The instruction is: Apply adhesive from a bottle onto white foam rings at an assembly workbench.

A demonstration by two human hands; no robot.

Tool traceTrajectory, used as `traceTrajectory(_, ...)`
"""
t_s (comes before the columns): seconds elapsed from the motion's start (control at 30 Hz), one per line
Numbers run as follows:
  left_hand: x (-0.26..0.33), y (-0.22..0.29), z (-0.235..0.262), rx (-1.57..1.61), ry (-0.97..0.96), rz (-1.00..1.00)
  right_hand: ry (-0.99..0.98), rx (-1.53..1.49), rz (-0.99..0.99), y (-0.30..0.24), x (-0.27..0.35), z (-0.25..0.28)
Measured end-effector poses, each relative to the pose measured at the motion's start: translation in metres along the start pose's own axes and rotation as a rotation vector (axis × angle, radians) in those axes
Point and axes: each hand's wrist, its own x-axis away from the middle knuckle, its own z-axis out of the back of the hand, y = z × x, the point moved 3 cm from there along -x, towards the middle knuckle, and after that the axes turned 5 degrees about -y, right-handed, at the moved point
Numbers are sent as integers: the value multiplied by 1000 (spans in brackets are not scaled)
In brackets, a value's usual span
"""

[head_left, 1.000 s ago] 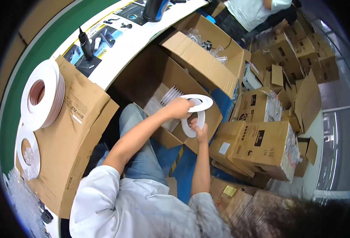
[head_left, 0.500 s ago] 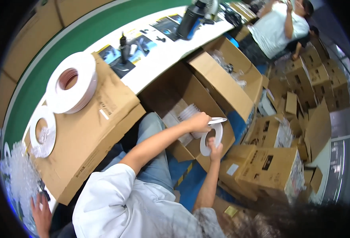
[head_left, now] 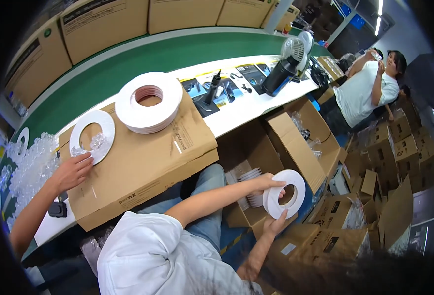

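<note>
Head view, our hands: both grip one stack of white rings (head_left: 285, 194) — left hand (head_left: 267, 183) on top, right hand (head_left: 275, 225) beneath.
Where: we hold it above an open carton (head_left: 295, 142) beside our knees.
Counter (head_left: 236, 115): cardboard box (head_left: 143, 157) carrying a taller ring pile (head_left: 148, 102) — another person's hand (head_left: 72, 172) rests there.

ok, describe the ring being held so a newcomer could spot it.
Find the open cardboard box below the white bench. Just under it, both hands grip a flat white ring. Unlike the stacked rings lying on the closed carton, it is upright in mid-air.
</note>
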Motion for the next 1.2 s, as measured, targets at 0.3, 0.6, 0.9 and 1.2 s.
traceTrajectory(0.3, 39, 70, -27, -555, 30, -140, -420, -548, -236, 19, -26, -43)
traceTrajectory(0.6, 131, 190, -71, -1155, 560, -479, -329, -490, -218, -8, -45, -150)
traceTrajectory(0.9, 270, 277, -72, -1899, 1412, -358, -683, -319, -58, -13, 32, -344)
traceTrajectory(1.2, 369, 346, -19, -1817, 1745, 236, -962, 154, -100, 59, 41, -453)
